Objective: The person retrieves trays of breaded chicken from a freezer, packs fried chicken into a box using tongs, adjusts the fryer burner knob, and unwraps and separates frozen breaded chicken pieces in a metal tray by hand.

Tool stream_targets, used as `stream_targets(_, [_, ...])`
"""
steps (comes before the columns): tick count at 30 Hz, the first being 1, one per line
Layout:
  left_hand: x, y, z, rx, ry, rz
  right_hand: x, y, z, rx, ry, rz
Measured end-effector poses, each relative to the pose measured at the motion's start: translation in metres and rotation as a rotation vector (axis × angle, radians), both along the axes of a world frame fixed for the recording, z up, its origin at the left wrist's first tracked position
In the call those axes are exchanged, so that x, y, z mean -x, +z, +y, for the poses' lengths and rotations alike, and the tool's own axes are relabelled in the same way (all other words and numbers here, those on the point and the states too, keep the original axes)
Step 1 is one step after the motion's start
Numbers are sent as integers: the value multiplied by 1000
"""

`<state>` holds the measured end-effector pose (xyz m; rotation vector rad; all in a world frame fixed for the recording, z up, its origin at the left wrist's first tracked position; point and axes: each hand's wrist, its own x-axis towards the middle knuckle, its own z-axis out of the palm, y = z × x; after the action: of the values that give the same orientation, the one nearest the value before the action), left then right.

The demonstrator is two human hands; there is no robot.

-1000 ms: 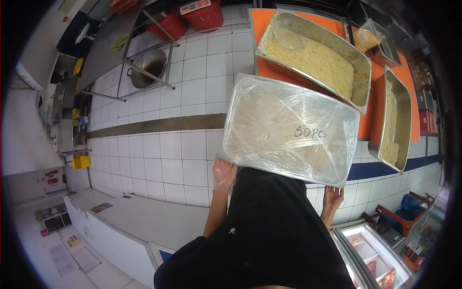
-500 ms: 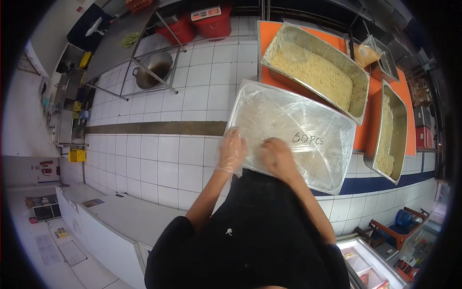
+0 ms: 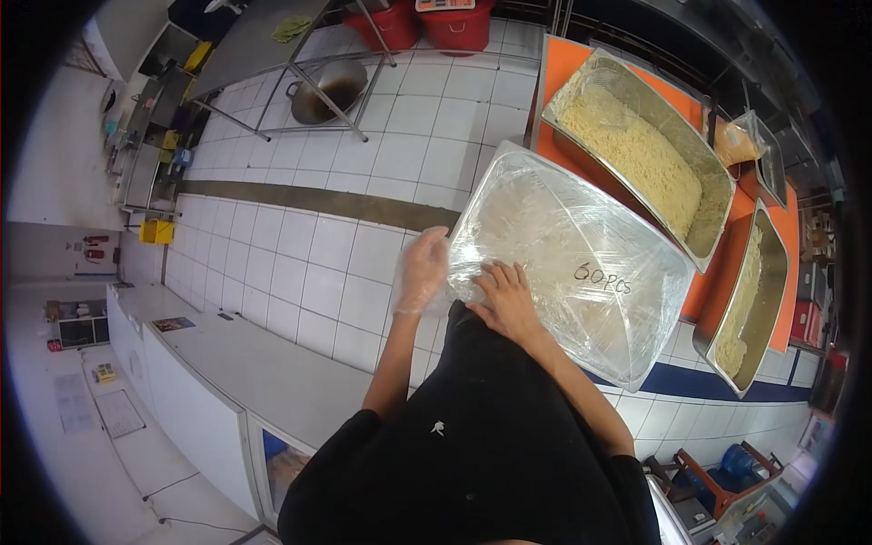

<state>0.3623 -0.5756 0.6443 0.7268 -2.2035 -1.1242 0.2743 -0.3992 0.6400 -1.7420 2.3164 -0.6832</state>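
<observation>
A wide shallow tray [image 3: 554,218] wrapped in clear film, marked "60 PCS" in black, lies tilted across the view with its near side against my dark shirt. At its left edge is my left hand [image 3: 422,270] in a clear plastic glove, fingers curled in at the rim; their tips are partly hidden. My right hand [image 3: 509,298] rests on the film near the near left corner, fingers spread, holding nothing. Beyond the tray stands a deep metal pan [image 3: 636,154] of pale yellow crumbs. A narrower metal pan [image 3: 747,300] with similar crumbs is to its right.
The pans stand on an orange tabletop [image 3: 560,64]. A bag of orange powder [image 3: 738,138] sits behind them. A metal rack [image 3: 263,50] with a wok [image 3: 329,94] is at far left, near red buckets [image 3: 457,29]. A white counter [image 3: 263,363] runs along the left.
My right hand has gone from a blurred, bent-finger pose to lying spread on the film, nearer the corner. The left hand stays by the tray's left edge. The whole view has shifted.
</observation>
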Motion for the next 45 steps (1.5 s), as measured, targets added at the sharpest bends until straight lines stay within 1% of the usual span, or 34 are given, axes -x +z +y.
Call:
stream_targets(2, [-22, 1, 5, -151, 78, -157, 1, 1, -3, 26, 15, 7])
stream_targets(3, [-28, 1, 11, -155, 89, -165, 3, 2, -7, 19, -1, 2])
stream_targets(5, [-31, 4, 22, -175, 147, -47, 11, 5, -20, 13, -1, -3])
stream_targets(7, [-32, -2, 27, -154, 195, -44, 16, 5, -29, -55, -25, 52])
stream_targets(9, [-34, -6, 31, -130, 238, -40, 18, 2, -34, -56, -7, 55])
stream_targets(11, [-29, 1, 34, -51, 187, -54, 24, -3, -42, -55, 4, 65])
stream_targets(12, [-23, 3, 37, -57, 195, -57, 27, -7, -44, -38, 9, 79])
stream_targets(14, [-8, 11, 38, 3, 67, -89, 25, -14, -45, -22, 20, 89])
stream_targets(18, [25, 6, 40, 49, 12, -117, 32, -25, -50, -110, 45, 122])
stream_targets(19, [31, 2, 38, 40, -16, -182, 34, -25, -51, -154, 61, 111])
stream_targets(20, [36, -1, 36, 33, -48, -248, 35, -24, -51, -149, 53, 111])
stream_targets(21, [41, -4, 35, 41, -57, -247, 38, -23, -51, -101, 28, 89])
stream_targets(23, [48, 10, 35, -106, -68, -468, 37, -24, -52, -51, -7, 56])
stream_targets(25, [54, -11, 33, -47, -59, -460, 39, -31, -55, 15, -44, 62])
stream_targets(27, [62, -14, 31, 9, -35, -444, 42, -36, -56, 8, -29, 53])
stream_targets(29, [69, -4, 24, 24, -114, -590, 42, -40, -58, 11, -8, 50])
stream_targets(30, [72, -8, 17, 34, -108, -585, 43, -42, -59, 55, -11, 57])
stream_targets(32, [76, -12, 7, 220, -383, -716, 47, -41, -56, 110, -15, 72])
stream_targets(33, [73, -15, 9, 229, -380, -710, 50, -40, -51, 110, 33, 23])
stream_targets(34, [68, -3, 13, 196, -342, -675, 53, -38, -49, 113, 77, -21])
stream_targets(36, [58, 14, 23, 184, -322, -622, 55, -29, -42, 108, 97, -11])
stream_targets(38, [42, 22, 27, 278, -55, -24, 62, -8, -47, 94, 108, -15])
stream_targets(39, [35, 23, 22, 273, -67, -28, 65, 5, -49, 73, 165, 12])
stream_targets(40, [24, 23, 19, 175, 10, 22, 66, 13, -51, 45, 231, 32])
stream_targets(41, [12, 21, 16, 77, 101, 71, 68, 13, -54, 33, 240, 21])
stream_targets(42, [0, 17, 12, 64, 120, 63, 72, 12, -60, 33, 290, 38])
stream_targets(44, [-19, 7, 2, 30, 179, -42, 75, 11, -68, 22, 379, 54])
stream_targets(45, [-27, 3, 0, 17, 209, -42, 78, 12, -72, 28, 405, 91])
